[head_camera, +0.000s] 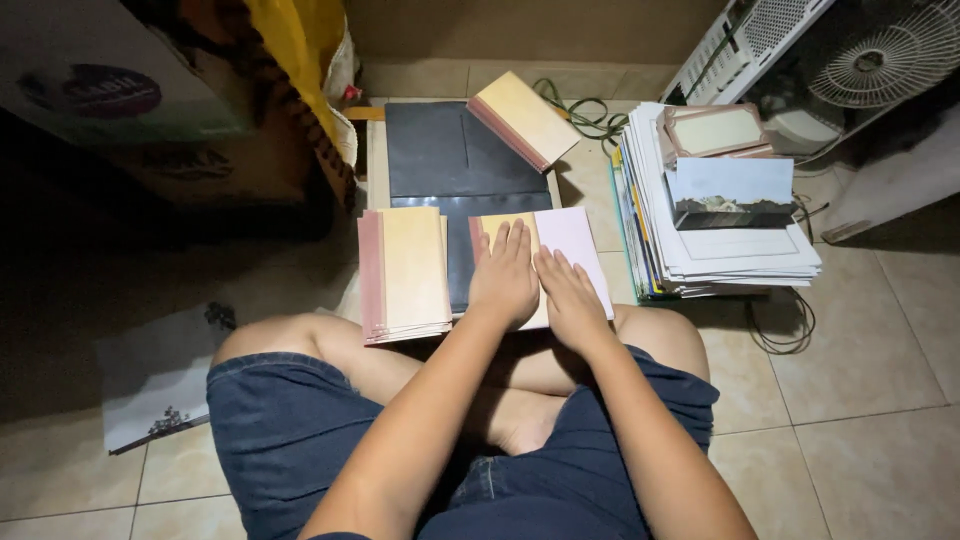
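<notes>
Denim shorts (300, 430) cover the crossed legs of someone sitting on the tiled floor (860, 400). Both hands lie flat with fingers spread, holding nothing: the left hand (505, 275) and right hand (570, 295) press side by side on a folded card (580, 245), cream and pale pink. Just left of it sits a stack of like cards (405, 272). Both rest on a dark board (440, 160), with another card stack (525, 118) at its far edge. To the right, a tall paper pile (740, 250) carries envelopes (718, 132); a white fan (885, 50) stands beyond.
</notes>
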